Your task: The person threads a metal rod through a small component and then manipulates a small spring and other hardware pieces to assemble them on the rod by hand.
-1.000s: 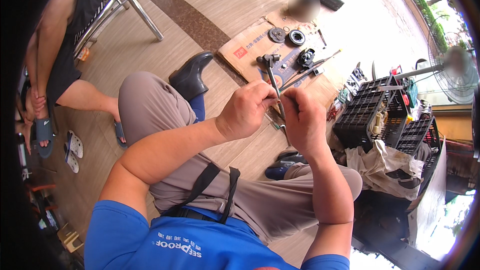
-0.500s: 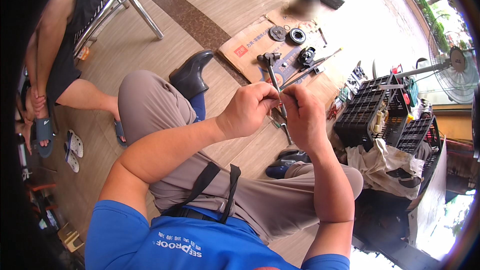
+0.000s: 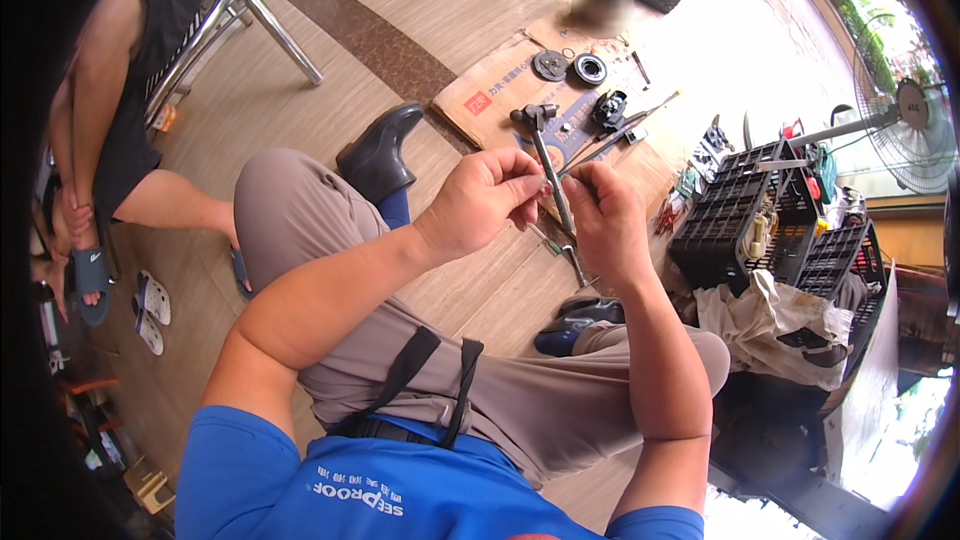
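Note:
Held up in front of me, my left hand (image 3: 482, 202) pinches a tiny reddish piece (image 3: 546, 190) between thumb and fingertips; its kind is too small to make out. Just to the right, my right hand (image 3: 607, 217) is also closed in a pinch, and whatever its fingertips hold is hidden. A small gap separates the two sets of fingers. Beyond them a hammer (image 3: 547, 152) lies with its head on a flattened cardboard sheet (image 3: 462, 77) and its handle pointing toward me. A bent metal rod (image 3: 575, 266) shows on the floor below the hands.
On the cardboard lie a grey disc (image 3: 549, 65), a black ring-shaped part (image 3: 590, 69) and a black mechanical part (image 3: 609, 110). Black plastic crates (image 3: 722, 212) with tools and a cloth (image 3: 770, 325) stand at right, near a fan (image 3: 911, 105). Another person's leg (image 3: 180, 202) is at left.
My fingertips have drawn apart, the left hand shifting slightly left and the right slightly right. The reddish piece in the left fingers now shows more.

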Available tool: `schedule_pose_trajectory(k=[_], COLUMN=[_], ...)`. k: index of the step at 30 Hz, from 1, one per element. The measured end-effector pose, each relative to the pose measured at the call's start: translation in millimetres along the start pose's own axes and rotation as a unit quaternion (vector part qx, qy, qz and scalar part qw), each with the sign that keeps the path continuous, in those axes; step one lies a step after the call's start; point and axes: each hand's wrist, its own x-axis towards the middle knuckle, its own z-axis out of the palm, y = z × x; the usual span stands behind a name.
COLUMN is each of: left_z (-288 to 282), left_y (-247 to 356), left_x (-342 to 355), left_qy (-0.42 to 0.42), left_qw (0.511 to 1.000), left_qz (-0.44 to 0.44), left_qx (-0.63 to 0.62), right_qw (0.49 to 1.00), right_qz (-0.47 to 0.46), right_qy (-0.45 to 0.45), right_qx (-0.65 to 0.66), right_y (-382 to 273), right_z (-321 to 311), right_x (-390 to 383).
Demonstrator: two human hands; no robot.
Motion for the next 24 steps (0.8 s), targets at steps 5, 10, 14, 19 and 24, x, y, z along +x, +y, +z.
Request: schedule_pose_trajectory(k=[5, 10, 14, 19, 24], left_z=[-8, -10, -9, -5, 3], left_y=[0, -1, -3, -3, -4], left_x=[3, 5, 5, 5, 2], left_qy=[0.035, 0.055, 0.067, 0.077, 0.085], left_qw=[0.997, 0.996, 0.996, 0.996, 0.992], left_qz=[-0.019, -0.014, -0.013, -0.004, 0.006], left_qx=[-0.066, -0.074, -0.059, 0.037, 0.091], right_qw=[1.0, 0.999, 0.997, 0.996, 0.991], right_qz=[-0.02, -0.005, -0.027, -0.042, -0.068], right_qy=[-0.019, -0.042, -0.041, -0.037, -0.021], right_qx=[0.01, -0.004, -0.051, -0.071, -0.111], right_y=[-2, -15, -20, -21, -18], right_z=[3, 3, 4, 6, 4], right_x=[-7, -12, -15, -18, -18])
